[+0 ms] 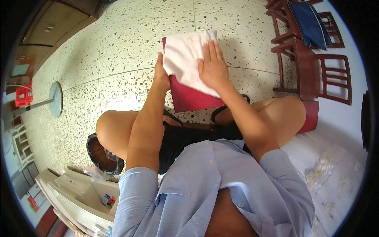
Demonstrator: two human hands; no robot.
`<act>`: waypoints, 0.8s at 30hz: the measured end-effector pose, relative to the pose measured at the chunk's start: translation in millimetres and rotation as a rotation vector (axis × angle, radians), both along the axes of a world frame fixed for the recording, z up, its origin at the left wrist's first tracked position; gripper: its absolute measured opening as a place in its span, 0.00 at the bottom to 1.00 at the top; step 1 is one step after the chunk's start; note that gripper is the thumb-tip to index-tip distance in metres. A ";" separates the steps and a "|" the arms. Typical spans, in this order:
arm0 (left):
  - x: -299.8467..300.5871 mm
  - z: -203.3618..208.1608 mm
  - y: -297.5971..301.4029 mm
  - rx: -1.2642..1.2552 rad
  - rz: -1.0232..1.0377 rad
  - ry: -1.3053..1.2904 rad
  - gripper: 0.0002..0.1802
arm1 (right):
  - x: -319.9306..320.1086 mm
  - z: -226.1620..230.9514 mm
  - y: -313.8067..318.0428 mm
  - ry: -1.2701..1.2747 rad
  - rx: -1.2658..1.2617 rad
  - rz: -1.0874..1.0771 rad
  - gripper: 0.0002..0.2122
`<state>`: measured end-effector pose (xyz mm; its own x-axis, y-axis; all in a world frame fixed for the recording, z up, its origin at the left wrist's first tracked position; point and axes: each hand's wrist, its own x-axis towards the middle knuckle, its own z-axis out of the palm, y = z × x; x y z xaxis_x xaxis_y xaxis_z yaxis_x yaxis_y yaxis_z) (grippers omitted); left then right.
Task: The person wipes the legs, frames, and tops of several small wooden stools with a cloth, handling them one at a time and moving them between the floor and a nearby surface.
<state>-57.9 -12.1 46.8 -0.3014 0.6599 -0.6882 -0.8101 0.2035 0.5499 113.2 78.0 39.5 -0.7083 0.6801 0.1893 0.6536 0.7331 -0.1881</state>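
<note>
White cloth spread on a red board under a flat right hand

Nearest is the person's light blue shirt (189, 185). Past the left knee (112, 128) stands a bin (90, 146) lined with a black bag. Between the knees and beyond lies a red board (193, 98); what holds it up is hidden. A white cloth (183, 55) covers its middle and far edge, leaving the near edge and the far left corner bare. The left hand (161, 73) is at the board's left edge, thumb beside the cloth; I cannot tell what its fingers grip. The right hand (214, 71) presses palm down on the cloth, fingers straight and close together, thumb apart.

The cloth is loose and creased, so a sideways push could bunch it or drag it over the far edge; heavy pressure might tip the board if it is poorly supported.

Well to the right, a blue bag (310, 25) rests on dark red chairs (304, 67). Farther off, at the upper left, is a wooden cabinet (59, 23). No brand, label or writing is legible.
</note>
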 end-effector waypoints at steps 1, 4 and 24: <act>-1.3 -0.2 -2.1 -0.066 -0.002 0.042 0.37 | 8.8 4.5 -19.4 -0.016 -0.040 0.001 0.29; -20.7 -46.3 -2.0 0.004 0.048 0.128 0.34 | 38.7 18.8 -73.8 -0.010 -0.091 0.038 0.30; 6.1 -11.6 6.2 -0.041 -0.033 0.047 0.33 | -52.1 -8.0 105.8 0.099 -0.352 -0.131 0.30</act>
<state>-51.8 -5.9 35.2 -0.3122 0.6416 -0.7006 -0.7760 0.2532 0.5777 61.1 183.8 31.4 -0.6014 0.7989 -0.0092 0.7034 0.5240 -0.4802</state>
